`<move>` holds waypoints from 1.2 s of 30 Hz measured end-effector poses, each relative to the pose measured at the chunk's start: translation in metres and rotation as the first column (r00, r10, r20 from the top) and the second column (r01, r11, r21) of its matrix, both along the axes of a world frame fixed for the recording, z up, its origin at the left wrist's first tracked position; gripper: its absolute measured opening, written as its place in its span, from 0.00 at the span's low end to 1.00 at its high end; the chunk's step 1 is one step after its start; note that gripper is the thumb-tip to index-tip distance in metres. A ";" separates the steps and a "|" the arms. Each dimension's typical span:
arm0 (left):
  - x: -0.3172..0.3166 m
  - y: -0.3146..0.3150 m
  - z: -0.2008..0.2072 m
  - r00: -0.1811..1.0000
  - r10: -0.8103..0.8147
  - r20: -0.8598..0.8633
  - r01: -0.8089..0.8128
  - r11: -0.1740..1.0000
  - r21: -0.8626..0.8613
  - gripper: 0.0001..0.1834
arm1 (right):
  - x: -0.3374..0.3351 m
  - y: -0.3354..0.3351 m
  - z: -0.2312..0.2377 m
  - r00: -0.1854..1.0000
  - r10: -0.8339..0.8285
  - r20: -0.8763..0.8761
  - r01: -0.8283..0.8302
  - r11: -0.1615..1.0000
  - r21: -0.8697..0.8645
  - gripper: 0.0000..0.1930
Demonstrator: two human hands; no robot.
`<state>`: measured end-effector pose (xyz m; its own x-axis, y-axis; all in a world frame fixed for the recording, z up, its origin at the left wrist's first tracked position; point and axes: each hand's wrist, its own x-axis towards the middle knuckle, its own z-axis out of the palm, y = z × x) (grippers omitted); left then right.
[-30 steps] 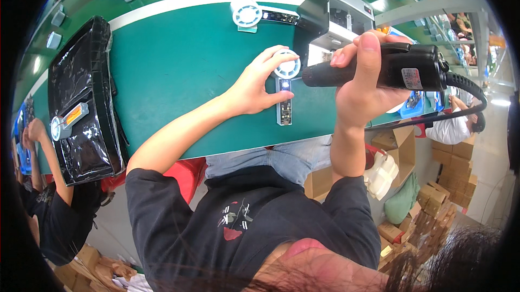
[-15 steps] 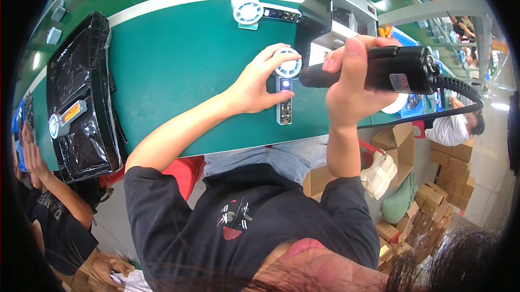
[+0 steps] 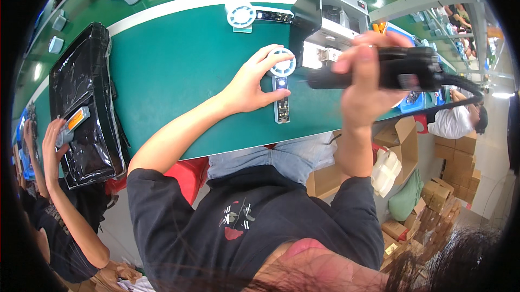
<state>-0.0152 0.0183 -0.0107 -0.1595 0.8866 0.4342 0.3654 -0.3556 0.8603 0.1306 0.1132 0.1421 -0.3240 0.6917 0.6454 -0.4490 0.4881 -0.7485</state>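
Head view: the unit [image 3: 281, 83] is lying on the green bench [image 3: 179, 53] in front of the person, its round, slotted head pointing away and its handle, with a bare circuit board and a bright spot, pointing toward the body. The left hand [image 3: 252, 83] is half spreading, its fingers curving over the head and its thumb pressing across the handle, so steadying the unit from the left. The right hand [image 3: 368, 83], showing blurred, is closing firmly round a black, corded driver [image 3: 403, 67], whose nose is pointing at the unit from the right; blur is hiding whether its bit is touching. A second unit [image 3: 241, 15] is resting farther back, beside a grey machine [image 3: 336, 18]. Judging by its look, the unit is of light, stiff plastic, rather smooth under the fingers, with the board its fragile part; the head's rim and the handle's side walls are offering the safest hold.
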 end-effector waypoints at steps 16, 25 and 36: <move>0.002 -0.001 0.001 0.966 0.239 -0.095 -0.238 0.971 0.026 0.44 | 0.024 0.043 0.011 0.950 -0.302 -0.073 0.307 0.950 0.061 0.16; 0.001 -0.001 0.004 0.983 0.160 -0.090 -0.164 0.986 -0.037 0.50 | 0.008 0.057 0.026 0.950 -0.311 0.019 0.311 0.950 0.024 0.15; 0.003 -0.005 -0.001 0.984 0.138 -0.111 -0.148 0.985 -0.089 0.48 | 0.032 -0.047 0.010 0.995 -0.089 0.039 0.093 0.986 -0.140 0.24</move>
<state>-0.0124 0.0130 -0.0118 -0.2460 0.8964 0.3688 0.4962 -0.2104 0.8423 0.1627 0.0663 0.1522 -0.2746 0.8029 0.5291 -0.3820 0.4139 -0.8263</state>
